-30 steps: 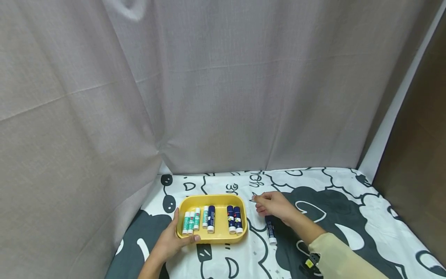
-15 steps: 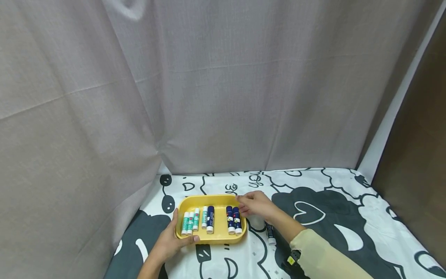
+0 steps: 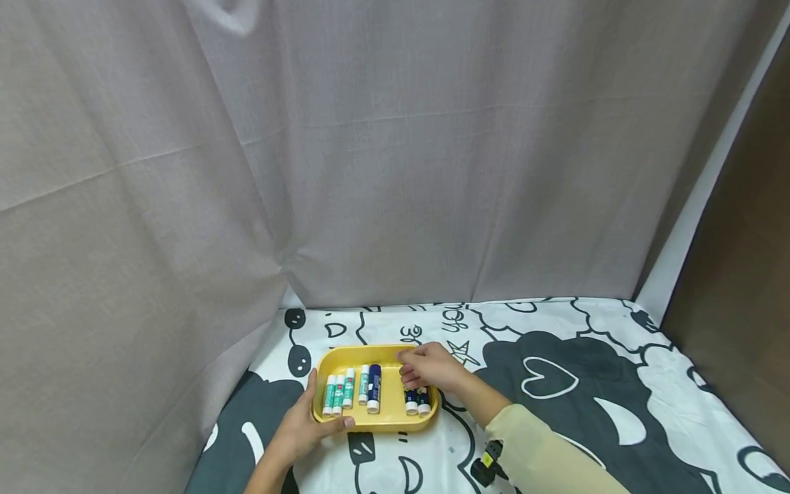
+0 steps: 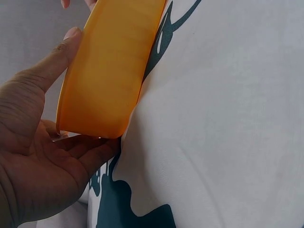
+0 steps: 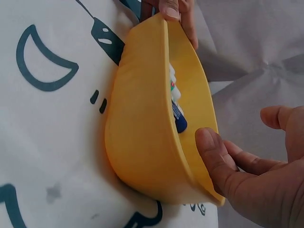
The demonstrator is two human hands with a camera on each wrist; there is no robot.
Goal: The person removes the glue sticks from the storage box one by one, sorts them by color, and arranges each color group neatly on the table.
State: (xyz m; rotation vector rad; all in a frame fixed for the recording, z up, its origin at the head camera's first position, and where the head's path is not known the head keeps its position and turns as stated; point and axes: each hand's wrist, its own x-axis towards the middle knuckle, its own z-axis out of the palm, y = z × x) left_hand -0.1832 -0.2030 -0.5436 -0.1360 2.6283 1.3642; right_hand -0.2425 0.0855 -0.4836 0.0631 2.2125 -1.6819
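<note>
A yellow tray point(image 3: 389, 423) lies on the patterned cloth, with glue sticks inside. My left hand point(image 3: 302, 425) grips its left end, thumb on the near rim; in the left wrist view the fingers curl around the outer wall. Several green-and-white glue sticks point(image 3: 339, 394) lie at the tray's left side, beside a dark blue glue stick point(image 3: 374, 390). My right hand point(image 3: 435, 367) hovers over the right end, partly hiding a pair of dark blue glue sticks point(image 3: 411, 403). In the right wrist view its fingers are loosely bent near the rim, and nothing shows between them.
Black-and-white patterned cloth point(image 3: 432, 466) covers the surface around the tray. A grey curtain point(image 3: 395, 171) hangs behind, and a brown panel point(image 3: 740, 274) stands at the right.
My right hand has moved left from the cloth to over the tray's right end. The forearm now covers the spot where a loose dark blue glue stick lay. The left hand stays put.
</note>
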